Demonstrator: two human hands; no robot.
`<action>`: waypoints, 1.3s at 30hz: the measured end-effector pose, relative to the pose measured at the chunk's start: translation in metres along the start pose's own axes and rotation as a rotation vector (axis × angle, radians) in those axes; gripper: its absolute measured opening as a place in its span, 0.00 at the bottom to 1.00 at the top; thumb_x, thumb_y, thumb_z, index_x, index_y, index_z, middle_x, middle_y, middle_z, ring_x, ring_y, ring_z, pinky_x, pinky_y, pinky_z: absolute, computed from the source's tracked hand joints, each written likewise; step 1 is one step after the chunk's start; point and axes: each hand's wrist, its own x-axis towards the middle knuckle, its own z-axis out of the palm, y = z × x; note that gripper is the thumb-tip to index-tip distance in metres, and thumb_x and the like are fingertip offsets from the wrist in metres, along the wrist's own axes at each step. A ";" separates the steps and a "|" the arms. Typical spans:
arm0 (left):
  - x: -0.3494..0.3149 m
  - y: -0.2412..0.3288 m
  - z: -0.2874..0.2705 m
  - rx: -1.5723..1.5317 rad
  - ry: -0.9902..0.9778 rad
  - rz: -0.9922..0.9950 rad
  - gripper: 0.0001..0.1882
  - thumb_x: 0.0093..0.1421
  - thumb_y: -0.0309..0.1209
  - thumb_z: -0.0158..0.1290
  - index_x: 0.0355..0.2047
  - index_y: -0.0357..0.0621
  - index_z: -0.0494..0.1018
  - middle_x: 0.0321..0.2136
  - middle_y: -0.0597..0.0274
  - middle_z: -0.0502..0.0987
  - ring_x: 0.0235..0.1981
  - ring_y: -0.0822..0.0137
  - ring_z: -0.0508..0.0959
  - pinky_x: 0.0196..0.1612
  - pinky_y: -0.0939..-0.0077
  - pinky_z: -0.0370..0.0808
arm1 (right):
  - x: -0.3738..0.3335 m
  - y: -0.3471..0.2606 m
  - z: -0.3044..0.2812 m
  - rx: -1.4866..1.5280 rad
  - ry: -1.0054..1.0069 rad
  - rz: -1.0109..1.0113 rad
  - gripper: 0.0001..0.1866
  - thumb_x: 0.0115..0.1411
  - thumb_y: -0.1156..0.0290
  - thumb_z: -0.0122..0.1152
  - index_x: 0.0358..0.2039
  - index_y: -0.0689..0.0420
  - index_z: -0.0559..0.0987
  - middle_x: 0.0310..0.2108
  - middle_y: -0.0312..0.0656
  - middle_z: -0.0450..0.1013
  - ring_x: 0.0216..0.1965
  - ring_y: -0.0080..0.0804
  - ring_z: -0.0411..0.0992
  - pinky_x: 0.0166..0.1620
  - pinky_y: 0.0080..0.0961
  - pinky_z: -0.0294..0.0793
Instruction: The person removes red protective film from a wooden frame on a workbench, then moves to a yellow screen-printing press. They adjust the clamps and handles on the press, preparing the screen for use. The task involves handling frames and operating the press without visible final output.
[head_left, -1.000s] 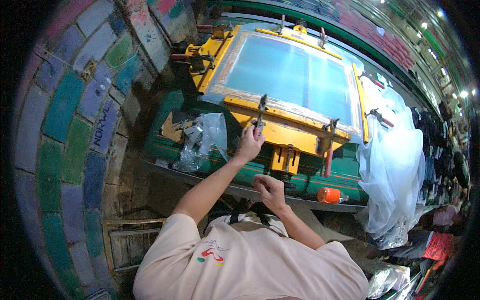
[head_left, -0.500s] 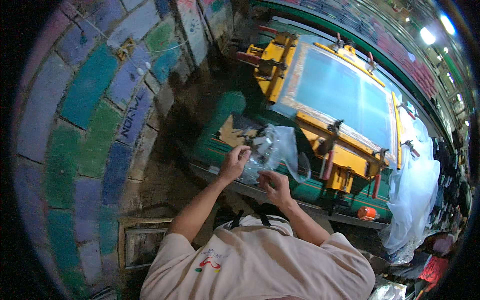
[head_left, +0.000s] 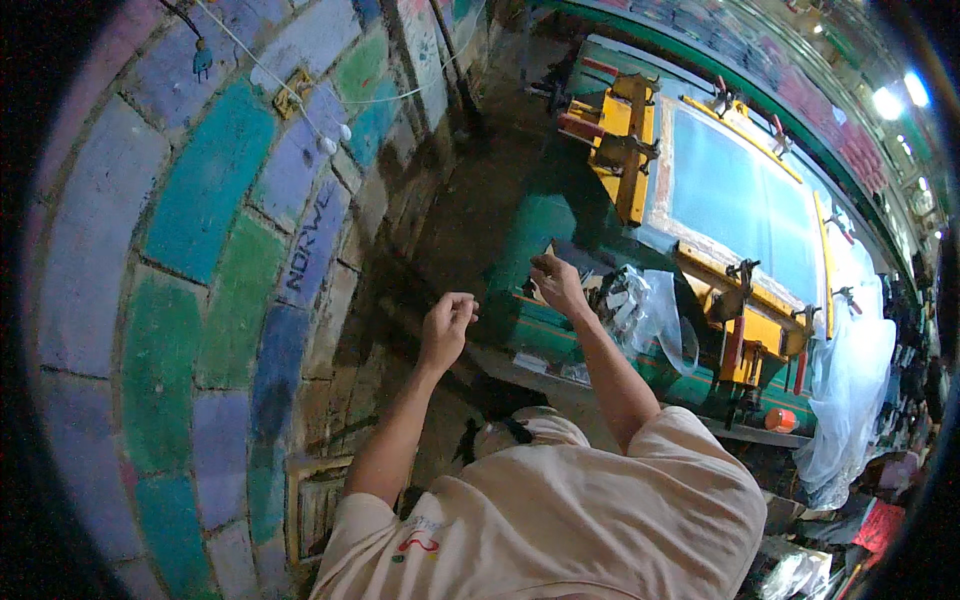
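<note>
My left hand point(head_left: 447, 330) is raised off the left end of the green table point(head_left: 540, 225), fingers curled in. Whatever may be between its fingertips is too small to see. Over the table's left end is my right hand point(head_left: 558, 283), closed too, next to a brown and dark flat piece point(head_left: 550, 254) that it partly covers. I cannot tell whether it grips anything. Just right of that wrist lies a clear plastic bag point(head_left: 655, 312) with small dark and shiny pieces at its left side; my forearm passes close in front of it.
A framed screen point(head_left: 740, 190) sits between yellow clamp bars point(head_left: 630, 150) with red-handled clamps. An orange container point(head_left: 780, 420) stands near the front edge. White plastic sheeting point(head_left: 850, 390) hangs at the right. A painted block wall point(head_left: 210, 180) rises at left.
My hands have moved away from the plastic bag. The right one has gone forward and left of it; the left is now off the table's edge. The view has shifted left.
</note>
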 end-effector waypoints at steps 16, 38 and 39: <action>0.224 -0.026 -0.046 0.026 -0.327 0.001 0.09 0.69 0.28 0.49 0.43 0.35 0.75 0.36 0.57 0.81 0.37 0.66 0.81 0.44 0.71 0.78 | 0.081 0.041 0.045 -0.178 0.436 0.055 0.10 0.53 0.66 0.65 0.32 0.59 0.82 0.31 0.51 0.79 0.35 0.53 0.78 0.38 0.39 0.77; 0.603 0.000 0.141 0.329 -0.107 0.577 0.12 0.71 0.31 0.45 0.49 0.38 0.70 0.42 0.43 0.78 0.44 0.44 0.79 0.44 0.57 0.75 | 0.130 0.013 0.042 -0.164 0.715 0.883 0.24 0.59 0.46 0.60 0.26 0.57 0.84 0.24 0.55 0.77 0.31 0.57 0.78 0.36 0.48 0.77; 0.607 -0.003 0.140 0.312 -0.104 0.677 0.08 0.70 0.28 0.46 0.45 0.39 0.71 0.35 0.43 0.79 0.38 0.42 0.79 0.39 0.54 0.75 | 0.131 0.013 0.042 -0.168 0.717 0.896 0.24 0.58 0.46 0.61 0.26 0.57 0.84 0.24 0.55 0.77 0.31 0.57 0.77 0.36 0.48 0.77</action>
